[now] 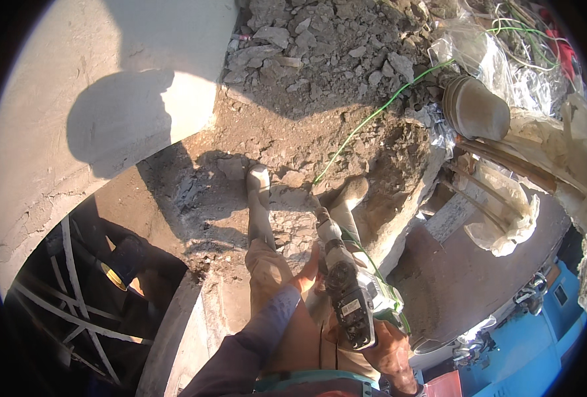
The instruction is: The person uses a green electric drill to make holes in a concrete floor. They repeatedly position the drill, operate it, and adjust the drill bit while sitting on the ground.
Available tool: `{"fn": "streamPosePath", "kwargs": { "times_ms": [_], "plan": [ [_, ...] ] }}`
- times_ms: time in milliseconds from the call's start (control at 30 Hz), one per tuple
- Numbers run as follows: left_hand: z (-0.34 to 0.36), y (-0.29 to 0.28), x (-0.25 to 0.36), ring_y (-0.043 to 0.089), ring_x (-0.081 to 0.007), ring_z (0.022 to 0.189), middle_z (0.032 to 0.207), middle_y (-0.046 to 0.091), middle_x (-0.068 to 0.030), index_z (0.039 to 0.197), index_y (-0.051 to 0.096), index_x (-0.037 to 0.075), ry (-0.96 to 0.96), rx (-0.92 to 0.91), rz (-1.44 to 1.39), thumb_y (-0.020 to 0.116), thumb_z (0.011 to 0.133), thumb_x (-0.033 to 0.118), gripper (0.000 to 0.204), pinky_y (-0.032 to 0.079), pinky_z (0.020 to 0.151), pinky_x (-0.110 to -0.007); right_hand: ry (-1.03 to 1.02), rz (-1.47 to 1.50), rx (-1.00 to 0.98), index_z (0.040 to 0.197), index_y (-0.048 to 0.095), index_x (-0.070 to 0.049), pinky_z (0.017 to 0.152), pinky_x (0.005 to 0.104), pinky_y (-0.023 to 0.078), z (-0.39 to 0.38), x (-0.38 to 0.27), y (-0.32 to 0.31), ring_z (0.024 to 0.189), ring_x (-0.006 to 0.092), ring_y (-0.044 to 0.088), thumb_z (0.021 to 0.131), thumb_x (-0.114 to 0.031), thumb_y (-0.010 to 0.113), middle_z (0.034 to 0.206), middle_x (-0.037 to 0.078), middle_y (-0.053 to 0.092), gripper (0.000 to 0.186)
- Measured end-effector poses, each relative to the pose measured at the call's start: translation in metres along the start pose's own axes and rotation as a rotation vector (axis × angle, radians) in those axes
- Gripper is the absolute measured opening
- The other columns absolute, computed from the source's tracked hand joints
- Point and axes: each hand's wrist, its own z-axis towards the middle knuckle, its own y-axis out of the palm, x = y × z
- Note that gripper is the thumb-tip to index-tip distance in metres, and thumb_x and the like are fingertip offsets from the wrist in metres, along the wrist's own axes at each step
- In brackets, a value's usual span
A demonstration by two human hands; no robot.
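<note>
Along the upper left of the frame, a pale slab (39, 159) is crossed by shadow (118, 126); at lower centre, the left hand (305, 276) is curled around the front of a hammer drill (346, 286), partly hidden behind it; the drill's rear is gripped by the closed right hand (387, 354); at upper right, stacked pans (477, 109) are seen beside clear plastic (487, 56).

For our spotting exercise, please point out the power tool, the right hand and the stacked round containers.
Power tool (349, 290): head view, dark housing.
Right hand (387, 354): head view, back of the hand.
Stacked round containers (481, 111): head view, smooth round face.
</note>
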Motion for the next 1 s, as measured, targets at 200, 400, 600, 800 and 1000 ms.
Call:
{"fn": "streamPosePath", "kwargs": {
  "times_ms": [200, 400, 600, 800, 1000],
  "plan": [
    [-0.040, -0.010, -0.009, 0.058, -0.0164, 0.058, 0.068, 0.063, -0.0033, 0.095, 0.064, 0.008, 0.321, -0.061, 0.176, 0.023, 0.113, 0.077, 0.082, 0.049, 0.061, -0.034, 0.103, 0.119, -0.020, 0.120, 0.075, -0.001, 0.081, 0.0456, 0.064, 0.025, 0.020, -0.008, 0.089, 0.0370, 0.081, 0.080, -0.018, 0.090, 0.099, 0.018, 0.081, 0.046],
    [-0.101, -0.026, 0.031, 0.059, -0.0117, 0.060, 0.070, 0.060, -0.0010, 0.106, 0.062, 0.006, 0.459, -0.141, 0.082, 0.066, 0.110, 0.053, 0.047, 0.051, 0.061, -0.031, 0.176, 0.311, -0.141, 0.125, 0.076, -0.002, 0.087, 0.0394, 0.063, 0.073, 0.084, -0.018, 0.098, 0.0202, 0.079, 0.084, -0.016, 0.091, 0.111, 0.011, 0.084, 0.046],
    [-0.137, -0.059, 0.034, 0.059, -0.0118, 0.056, 0.075, 0.059, -0.0005, 0.115, 0.057, 0.005, 0.342, -0.106, 0.059, 0.085, 0.100, 0.031, 0.041, 0.051, 0.051, -0.033, 0.074, 0.449, -0.320, 0.138, 0.070, -0.003, 0.097, 0.0373, 0.060, 0.178, 0.085, 0.001, 0.109, 0.0184, 0.073, 0.083, -0.006, 0.092, 0.121, 0.007, 0.080, 0.060],
    [-0.144, -0.071, 0.027, 0.057, -0.0129, 0.055, 0.080, 0.061, -0.0041, 0.130, 0.048, 0.002, 0.504, 0.244, -0.010, 0.080, 0.102, 0.019, 0.046, 0.050, 0.050, -0.033, 0.184, 0.234, -0.270, 0.145, 0.063, 0.000, 0.110, 0.0374, 0.055, 0.247, 0.055, 0.082, 0.126, 0.0201, 0.069, 0.093, -0.006, 0.079, 0.135, 0.012, 0.074, 0.054],
    [-0.130, -0.116, 0.071, 0.061, -0.0137, 0.054, 0.089, 0.069, -0.0111, 0.125, 0.056, -0.002, 0.456, 0.578, 0.324, 0.077, 0.094, 0.004, 0.037, 0.050, 0.051, -0.031, 0.155, 0.449, -0.217, 0.149, 0.060, 0.002, 0.102, 0.0350, 0.059, 0.250, 0.113, 0.181, 0.118, 0.0220, 0.073, 0.100, -0.009, 0.071, 0.128, 0.015, 0.077, 0.051]
  ]
}}
